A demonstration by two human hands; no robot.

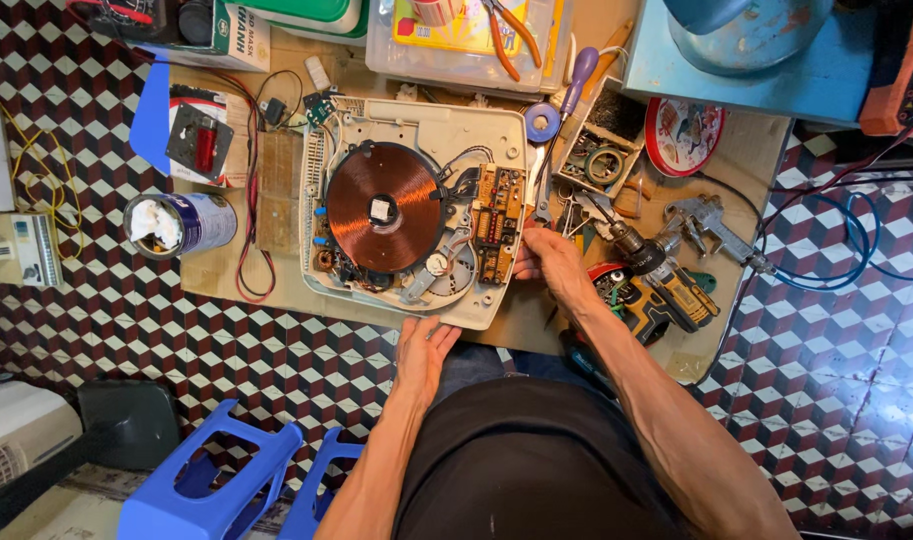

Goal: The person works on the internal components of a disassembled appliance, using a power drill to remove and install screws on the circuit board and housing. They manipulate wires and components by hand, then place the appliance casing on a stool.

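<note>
Left hand: your left hand (421, 348) lies flat and open on the near edge of the opened induction cooker (416, 210). It grips nothing; it only presses the cream housing down.

Right hand: your right hand (548, 262) rests at the right edge of the housing, the fingers curled toward the brown circuit board (498, 222). I cannot tell if the fingertips pinch anything; no tool shows in this hand.

Thing in work: the cooker lies open on the brown board of the work surface (536, 320), directly in front of both hands. The copper coil (384, 207) sits left of your right fingertips, and the circuit board is just beside them.

How to do it well: I judge that you are working at the board's edge. Keep the left palm steady so the housing does not slide, and move only the right fingertips. Stay away from the thin wires between coil and board.

Right of the grip: a cordless drill (656, 285) lies near your right wrist, and a metal spray gun (711, 225) is beyond it.

Farther: a small parts box (606, 140), a blue tape roll (542, 122) and a screwdriver with purple handle (579, 75) are behind the board. A tin can (181, 225) stands well apart on the left.
</note>
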